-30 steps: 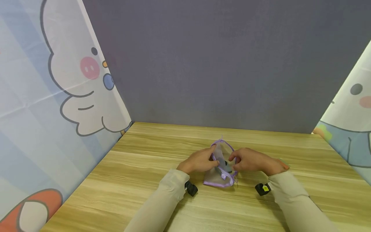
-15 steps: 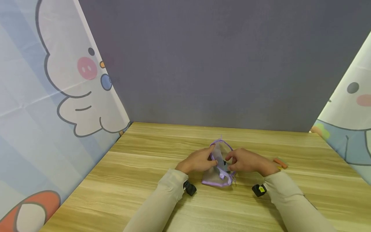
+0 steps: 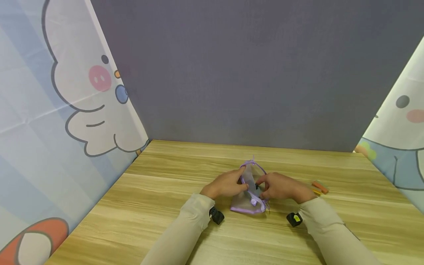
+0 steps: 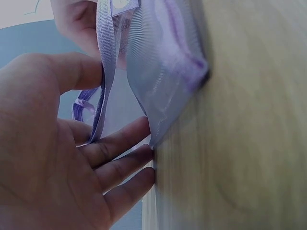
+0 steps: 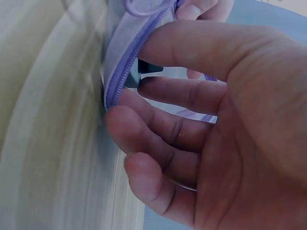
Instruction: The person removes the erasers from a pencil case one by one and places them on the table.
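Note:
A translucent pouch (image 3: 241, 201) with purple trim stands unzipped on the table. In the head view my left hand (image 3: 226, 183) grips its near rim. The left wrist view shows the thumb and a finger round the purple edge (image 4: 106, 57), the other fingers against the clear side. My right hand (image 3: 279, 186) reaches into the mouth from the right, fingers bent. At its thumb and index finger is a small black and grey-green object (image 5: 151, 67) inside the pouch; I cannot tell whether they pinch it. The purple zip (image 5: 125, 69) runs just beside the right thumb.
An orange stick (image 3: 320, 187) and a yellow stick (image 3: 317, 191) lie on the wooden table (image 3: 172, 184), right of and behind the right wrist. A grey panel (image 3: 251, 73) rises at the back, with cartoon-printed cloths (image 3: 29, 147) at both sides.
My right hand has moved a little left and deeper into the pouch, its index fingertip now at the black object. The yellow stick has come into view. My left hand keeps its grip.

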